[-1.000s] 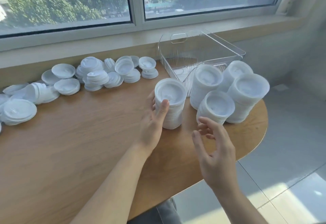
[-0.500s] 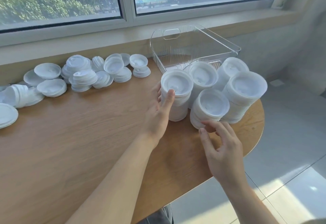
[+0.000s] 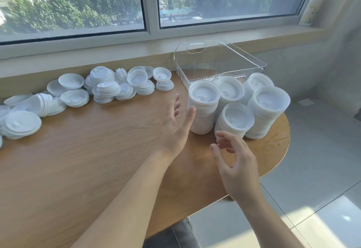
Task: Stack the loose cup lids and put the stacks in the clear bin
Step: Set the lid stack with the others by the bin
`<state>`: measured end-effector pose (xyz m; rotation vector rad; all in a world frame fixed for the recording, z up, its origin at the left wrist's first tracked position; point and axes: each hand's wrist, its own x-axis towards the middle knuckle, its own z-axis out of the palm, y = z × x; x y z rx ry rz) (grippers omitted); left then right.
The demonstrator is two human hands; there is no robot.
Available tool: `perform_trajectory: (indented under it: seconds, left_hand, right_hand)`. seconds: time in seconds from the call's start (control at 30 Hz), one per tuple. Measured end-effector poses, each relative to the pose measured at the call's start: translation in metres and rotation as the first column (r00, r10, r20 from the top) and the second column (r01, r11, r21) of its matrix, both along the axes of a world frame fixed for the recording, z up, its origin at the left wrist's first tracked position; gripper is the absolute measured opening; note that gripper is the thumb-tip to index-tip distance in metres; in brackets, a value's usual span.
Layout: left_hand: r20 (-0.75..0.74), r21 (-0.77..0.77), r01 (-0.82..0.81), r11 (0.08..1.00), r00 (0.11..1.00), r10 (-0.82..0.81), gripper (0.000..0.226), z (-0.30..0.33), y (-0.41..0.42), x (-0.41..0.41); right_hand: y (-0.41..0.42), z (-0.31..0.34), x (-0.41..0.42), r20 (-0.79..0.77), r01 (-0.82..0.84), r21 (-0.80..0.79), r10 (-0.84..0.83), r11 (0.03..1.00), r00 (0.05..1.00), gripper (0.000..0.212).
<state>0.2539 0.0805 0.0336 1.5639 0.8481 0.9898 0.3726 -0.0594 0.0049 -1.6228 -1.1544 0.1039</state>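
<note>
Several tall stacks of white cup lids [image 3: 234, 118] stand together at the table's right end, just in front of the clear bin [image 3: 218, 60], which holds nothing. My left hand [image 3: 175, 126] is open, its thumb tip touching the side of the leftmost stack [image 3: 203, 109]. A little in front of the shortest stack, my right hand [image 3: 234, 161] hovers with fingers spread and curled, holding nothing. Loose lids and short piles [image 3: 109, 85] lie along the back of the table to the left.
The wooden table [image 3: 88, 159] has a rounded right end with the tiled floor [image 3: 322, 159] beyond it. A window sill [image 3: 117, 52] runs behind the bin and lids. More lid piles [image 3: 21, 122] sit at the far left edge.
My left hand pushed the leftmost stack to the right against the others and has let go of it, fingers now spread. My right hand has drawn back from the short stack.
</note>
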Motion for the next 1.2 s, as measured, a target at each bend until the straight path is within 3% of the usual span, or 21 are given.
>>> perform_trajectory:
  seconds: [0.27,0.37,0.53,0.67,0.93,1.07,1.2]
  left_hand:
    - [-0.101,0.096,-0.136,0.986,0.984,0.145,0.077,-0.011,0.004,-0.084]
    - [-0.186,0.197,-0.213,0.957,0.95,0.249,0.073,-0.023,0.007,-0.128]
    - [-0.287,0.352,-0.348,0.869,0.843,0.454,0.073,-0.038,0.013,-0.197]
    - [-0.362,0.491,-0.342,0.801,0.756,0.545,0.072,-0.037,0.023,-0.253]
    - [-0.34,0.572,-0.467,0.675,0.613,0.713,0.071,-0.044,0.062,-0.362]
    - [-0.329,0.648,-0.508,0.567,0.485,0.81,0.073,-0.047,0.081,-0.406]
    - [-0.378,0.628,-0.573,0.527,0.367,0.85,0.082,-0.048,0.099,-0.441]
  right_hand:
    - [0.03,-0.002,-0.048,-0.056,-0.238,-0.08,0.234,0.968,0.971,0.034]
    - [0.049,-0.01,-0.075,-0.033,-0.33,-0.117,0.328,0.937,0.944,0.037]
    - [0.087,-0.014,-0.12,-0.023,-0.437,-0.126,0.437,0.891,0.899,0.039]
    - [0.124,-0.015,-0.16,-0.013,-0.502,-0.143,0.506,0.853,0.862,0.041]
    - [0.2,-0.015,-0.242,0.037,-0.636,-0.14,0.646,0.759,0.762,0.04]
    - [0.233,-0.015,-0.275,0.039,-0.68,-0.132,0.689,0.721,0.724,0.042]
    - [0.261,-0.017,-0.304,0.068,-0.711,-0.122,0.721,0.692,0.69,0.045]
